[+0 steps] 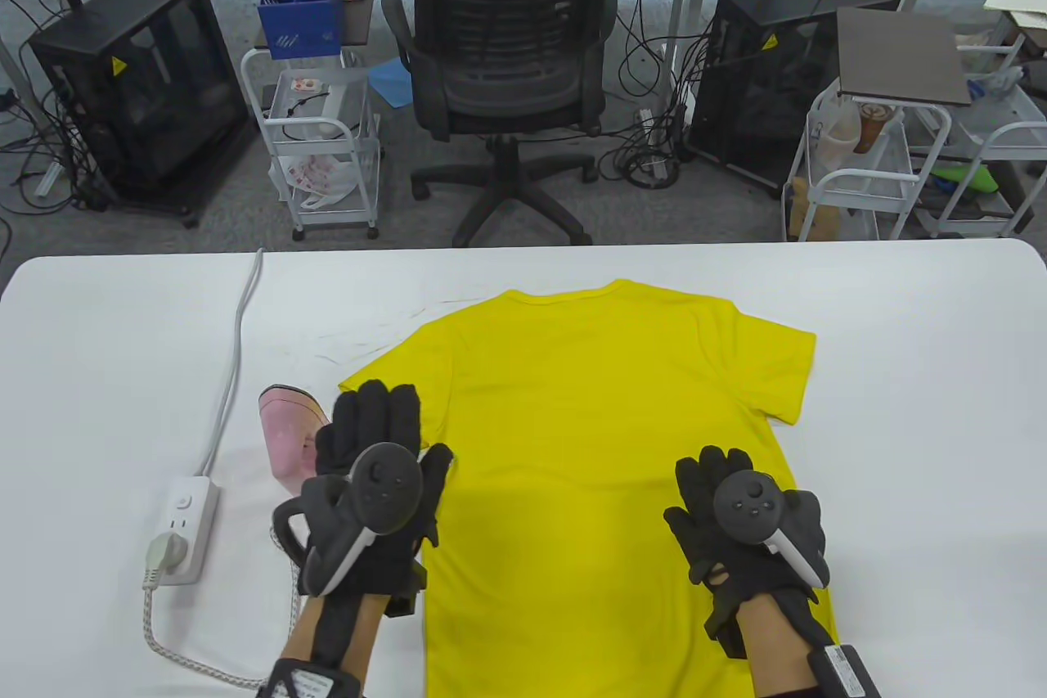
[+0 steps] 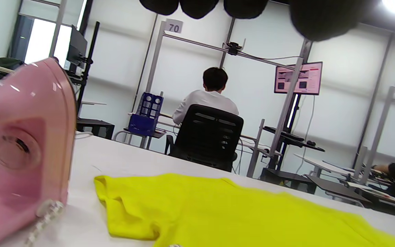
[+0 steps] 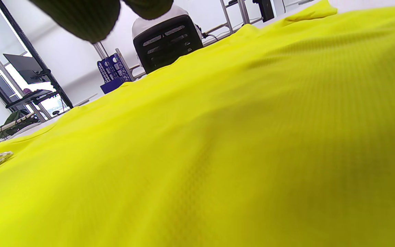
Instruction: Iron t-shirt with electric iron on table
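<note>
At the far left of the white worktop [image 1: 98,338] a white power strip [image 1: 184,522] is seen, with a grey plug seated in it and a white cable [image 1: 233,354] run from it toward the far edge; a braided cord [image 1: 176,653] is trailed from the plug toward the near edge; just to its right a pink electric iron [image 1: 286,436] is stood on the worktop, close beside the left sleeve of the t-shirt, and in the left wrist view its pink body [image 2: 22,154] fills the left side, no brand being legible on it; the left hand [image 1: 376,485] is held flat over the gap between iron and shirt edge, its grip released with fingers extended, nothing being grasped; whether the iron is touched cannot be told; the yellow t-shirt [image 1: 605,436] is spread flat in the middle of the worktop, collar toward the far edge and hem toward the near edge; the right hand [image 1: 748,522] is laid over the shirt's lower right part, its fingers spread and its grip likewise released; in the left wrist view a sign reading "70" [image 2: 174,26] is fixed to a frame post behind the seated person, and a second sign at the right is too blurred to be read with certainty.
</note>
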`<state>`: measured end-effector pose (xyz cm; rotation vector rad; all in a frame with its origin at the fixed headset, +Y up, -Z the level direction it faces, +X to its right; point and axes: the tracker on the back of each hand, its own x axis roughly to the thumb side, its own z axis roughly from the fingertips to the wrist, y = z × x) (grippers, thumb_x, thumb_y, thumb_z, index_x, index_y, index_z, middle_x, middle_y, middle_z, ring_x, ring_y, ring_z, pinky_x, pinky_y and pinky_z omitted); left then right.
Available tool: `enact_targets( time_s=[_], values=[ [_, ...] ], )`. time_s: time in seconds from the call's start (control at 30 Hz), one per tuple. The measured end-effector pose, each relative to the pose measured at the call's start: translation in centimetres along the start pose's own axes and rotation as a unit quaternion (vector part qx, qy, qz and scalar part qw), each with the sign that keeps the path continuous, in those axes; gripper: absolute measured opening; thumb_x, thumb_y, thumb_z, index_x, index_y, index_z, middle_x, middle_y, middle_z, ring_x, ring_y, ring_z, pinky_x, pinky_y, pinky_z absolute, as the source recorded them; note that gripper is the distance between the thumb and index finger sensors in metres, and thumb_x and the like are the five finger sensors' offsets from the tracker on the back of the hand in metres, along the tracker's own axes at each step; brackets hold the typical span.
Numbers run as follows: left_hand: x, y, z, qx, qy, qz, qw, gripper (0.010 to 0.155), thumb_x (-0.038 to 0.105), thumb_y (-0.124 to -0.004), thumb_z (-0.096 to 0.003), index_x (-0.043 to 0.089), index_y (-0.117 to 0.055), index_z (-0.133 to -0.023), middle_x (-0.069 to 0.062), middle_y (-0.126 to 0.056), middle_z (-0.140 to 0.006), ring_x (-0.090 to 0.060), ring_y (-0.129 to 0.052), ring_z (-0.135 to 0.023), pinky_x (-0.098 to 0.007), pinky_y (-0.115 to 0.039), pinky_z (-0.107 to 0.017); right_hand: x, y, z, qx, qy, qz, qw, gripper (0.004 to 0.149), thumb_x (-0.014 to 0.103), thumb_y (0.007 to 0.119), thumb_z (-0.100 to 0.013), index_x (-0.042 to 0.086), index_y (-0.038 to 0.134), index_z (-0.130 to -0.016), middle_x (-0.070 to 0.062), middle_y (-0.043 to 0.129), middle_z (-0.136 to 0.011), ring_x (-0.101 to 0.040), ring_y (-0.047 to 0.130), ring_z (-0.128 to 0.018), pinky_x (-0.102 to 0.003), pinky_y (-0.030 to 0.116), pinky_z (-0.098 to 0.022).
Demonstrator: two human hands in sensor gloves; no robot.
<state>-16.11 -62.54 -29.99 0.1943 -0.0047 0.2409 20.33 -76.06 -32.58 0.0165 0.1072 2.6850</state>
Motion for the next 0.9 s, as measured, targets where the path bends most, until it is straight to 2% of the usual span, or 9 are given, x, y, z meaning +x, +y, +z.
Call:
enact_targets(
  time_s=[0.13,0.23,0.4,0.57,0.9],
  values=[
    [1.8,-3.7,-0.1,-0.018,-0.022,-0.004,1.0,0.073,0.056,-0.071,-0.0453,0.032,-0.044,-0.108,-0.001,-0.041,-0.117,-0.034,-0.041,-0.115,-0.054,-0.042,-0.08,0.3,0.2,-0.1,-0.014,0.002,0.016,1.0,0.064,0.051,0.07,-0.046,0.031,0.045,-0.102,-0.002,0.03,-0.111,-0.027,0.013,-0.098,-0.051,0.016,-0.068],
    [2.7,-7.1,-0.3,-0.047,-0.041,-0.045,0.997,0.072,0.057,-0.068,-0.0457,0.032,-0.042,-0.108,-0.001,-0.038,-0.117,-0.033,-0.037,-0.115,-0.054,-0.041,-0.08,0.6,0.4,0.0,-0.028,0.001,0.03,0.999,0.063,0.052,0.069,-0.046,0.031,0.045,-0.101,-0.002,0.031,-0.111,-0.027,0.013,-0.098,-0.051,0.016,-0.068],
    [2.6,-10.3,-0.4,-0.08,-0.059,-0.063,0.993,0.072,0.058,-0.061,-0.0457,0.032,-0.037,-0.108,0.0,-0.03,-0.117,-0.031,-0.025,-0.113,-0.051,-0.034,-0.079,0.8,0.3,0.3,-0.055,-0.003,0.048,0.997,0.063,0.052,0.068,-0.046,0.031,0.045,-0.101,-0.001,0.031,-0.111,-0.025,0.014,-0.098,-0.05,0.016,-0.068],
    [2.4,-10.7,-0.2,-0.079,-0.065,-0.066,0.993,0.071,0.059,-0.056,-0.0454,0.033,-0.034,-0.108,0.001,-0.026,-0.116,-0.028,-0.019,-0.112,-0.05,-0.029,-0.077,0.8,0.2,0.4,-0.068,0.0,0.045,0.997,0.063,0.053,0.067,-0.046,0.032,0.044,-0.101,-0.001,0.031,-0.111,-0.025,0.013,-0.098,-0.049,0.016,-0.068],
    [2.0,-10.4,0.3,-0.083,-0.062,-0.056,0.993,0.071,0.058,-0.056,-0.0453,0.032,-0.034,-0.108,0.001,-0.026,-0.116,-0.028,-0.019,-0.112,-0.05,-0.028,-0.077,1.0,0.3,0.4,-0.069,-0.006,0.043,0.997,0.063,0.053,0.067,-0.046,0.032,0.045,-0.101,-0.001,0.032,-0.111,-0.025,0.014,-0.098,-0.049,0.016,-0.068]
  ],
)
